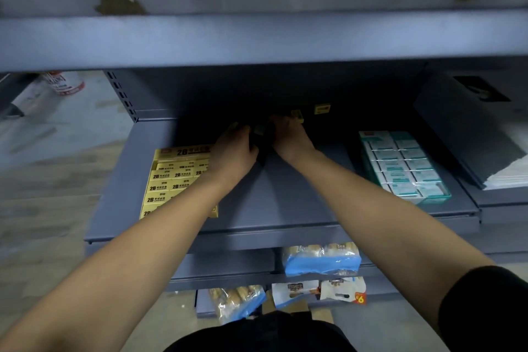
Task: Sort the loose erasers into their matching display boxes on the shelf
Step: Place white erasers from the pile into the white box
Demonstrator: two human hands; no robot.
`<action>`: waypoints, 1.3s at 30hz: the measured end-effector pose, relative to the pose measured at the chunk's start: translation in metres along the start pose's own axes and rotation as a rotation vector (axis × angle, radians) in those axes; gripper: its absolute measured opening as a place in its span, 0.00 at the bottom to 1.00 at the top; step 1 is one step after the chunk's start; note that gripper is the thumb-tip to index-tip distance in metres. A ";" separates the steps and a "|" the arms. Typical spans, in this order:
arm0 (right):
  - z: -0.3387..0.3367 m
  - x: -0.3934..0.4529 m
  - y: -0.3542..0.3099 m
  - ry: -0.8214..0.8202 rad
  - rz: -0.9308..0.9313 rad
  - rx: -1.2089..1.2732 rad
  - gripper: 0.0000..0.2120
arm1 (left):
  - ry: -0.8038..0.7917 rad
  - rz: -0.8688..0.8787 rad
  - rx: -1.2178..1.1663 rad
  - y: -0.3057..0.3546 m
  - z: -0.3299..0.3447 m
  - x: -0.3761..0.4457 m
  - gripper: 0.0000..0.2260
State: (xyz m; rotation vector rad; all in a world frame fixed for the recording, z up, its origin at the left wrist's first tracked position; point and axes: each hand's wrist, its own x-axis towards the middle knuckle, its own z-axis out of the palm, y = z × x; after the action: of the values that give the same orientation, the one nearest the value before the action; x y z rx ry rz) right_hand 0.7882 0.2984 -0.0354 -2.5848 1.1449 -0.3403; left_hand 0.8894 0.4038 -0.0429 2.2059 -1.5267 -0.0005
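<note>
Nearest, on the lower shelves, lay four snack packets. Above them, on the grey shelf, stood two display boxes: a yellow box of 2B erasers at left – partly under the left forearm – and a teal box with two columns of white-and-teal erasers at right. Farther back, the left hand and right hand met over a dark object – fingers curled round it. Two small yellow erasers lay in the shadow behind.

dark object between hands unclear, fingers shadowed
</note>
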 end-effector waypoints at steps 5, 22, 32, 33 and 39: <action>-0.007 -0.029 -0.009 0.171 -0.093 0.211 0.11 | 0.005 -0.020 -0.026 0.001 0.001 -0.017 0.11; -0.008 -0.063 -0.005 0.023 0.311 1.051 0.14 | 0.035 0.004 -0.182 0.016 -0.008 -0.051 0.18; -0.016 -0.083 0.025 0.274 -0.409 0.180 0.11 | 0.104 0.064 -0.235 0.029 -0.005 -0.047 0.09; -0.019 -0.085 0.027 0.277 -0.413 0.163 0.11 | 0.100 0.072 -0.249 0.032 -0.004 -0.045 0.10; -0.046 -0.109 0.068 0.338 -0.333 0.165 0.13 | 0.035 0.154 -0.341 0.064 0.011 -0.035 0.15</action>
State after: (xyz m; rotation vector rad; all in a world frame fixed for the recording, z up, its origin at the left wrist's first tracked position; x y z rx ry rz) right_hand 0.6550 0.3288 -0.0276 -2.6265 0.7336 -0.9337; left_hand 0.8162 0.4131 -0.0380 1.8122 -1.5448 -0.1614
